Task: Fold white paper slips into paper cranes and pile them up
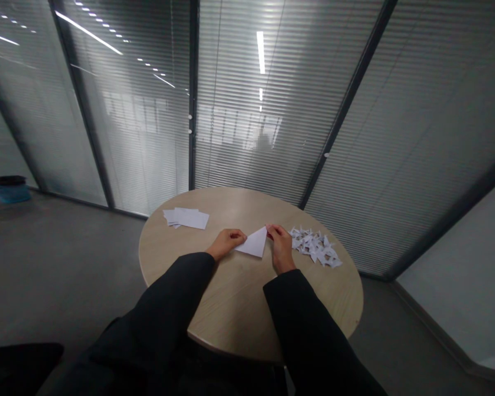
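Observation:
A folded sheet of white paper [254, 244], triangular in outline, is held between my two hands over the middle of the round table. My left hand [227, 242] pinches its left corner between thumb and fingers. At the upper right corner, my right hand [280, 245] grips the paper with the fingertips. Just right of that hand lies a heap of small folded white paper shapes [315, 247] with pointed tips. Farther to the left rests a loose stack of flat white paper sheets [187, 218].
The round wooden table [239, 313] stands close to a glass partition [256, 137] with blinds behind it. A bin with a blue lower part [9, 192] is on the floor at the far left. A white wall [462, 275] rises on the right.

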`<state>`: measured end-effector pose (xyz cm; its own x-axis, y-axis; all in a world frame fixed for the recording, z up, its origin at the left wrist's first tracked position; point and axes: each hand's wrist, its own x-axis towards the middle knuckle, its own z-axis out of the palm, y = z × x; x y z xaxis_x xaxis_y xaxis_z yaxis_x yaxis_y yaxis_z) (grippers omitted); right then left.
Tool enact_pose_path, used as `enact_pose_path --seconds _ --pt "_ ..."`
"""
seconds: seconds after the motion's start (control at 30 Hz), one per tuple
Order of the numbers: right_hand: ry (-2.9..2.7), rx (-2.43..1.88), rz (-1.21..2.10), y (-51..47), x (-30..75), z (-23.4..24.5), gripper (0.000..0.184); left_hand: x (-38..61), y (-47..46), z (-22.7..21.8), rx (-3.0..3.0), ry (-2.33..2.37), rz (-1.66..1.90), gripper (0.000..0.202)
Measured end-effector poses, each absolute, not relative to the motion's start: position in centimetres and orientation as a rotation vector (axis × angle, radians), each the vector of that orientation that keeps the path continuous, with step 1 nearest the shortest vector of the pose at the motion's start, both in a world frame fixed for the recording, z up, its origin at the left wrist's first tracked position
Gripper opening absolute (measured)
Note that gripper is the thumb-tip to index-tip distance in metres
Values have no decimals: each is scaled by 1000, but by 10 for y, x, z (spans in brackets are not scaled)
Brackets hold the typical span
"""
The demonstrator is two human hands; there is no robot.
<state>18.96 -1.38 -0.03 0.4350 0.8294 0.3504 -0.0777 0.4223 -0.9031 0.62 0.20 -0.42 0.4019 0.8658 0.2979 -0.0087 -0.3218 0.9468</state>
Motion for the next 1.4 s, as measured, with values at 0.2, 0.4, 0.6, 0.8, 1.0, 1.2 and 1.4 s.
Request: enact_pose_path --seconds 0.2,0.4,0.6,0.8,1.0,1.2,1.4 --pt "-933 -941 680 -12 192 -1 21 6 3 -5 1667 754 1086 31" --pt "-897 -935 633 -8 197 -4 23 7 6 -9 1659 741 1087 29" --pt "-810 -934 618 -4 206 -5 25 6 4 -8 1637 715 1061 24" --pt "-764 -935 583 -2 211 -5 23 4 3 -7 1622 725 1048 21" --pt "-592 -890 580 0 223 -5 15 2 4 -8 1611 724 1054 18" --pt "-405 -807 670 -1 228 -2 12 -3 12 -13 1537 811 1105 23" --pt "-534 -697 788 -7 214 -2 15 -1 12 -18 1535 774 964 41"
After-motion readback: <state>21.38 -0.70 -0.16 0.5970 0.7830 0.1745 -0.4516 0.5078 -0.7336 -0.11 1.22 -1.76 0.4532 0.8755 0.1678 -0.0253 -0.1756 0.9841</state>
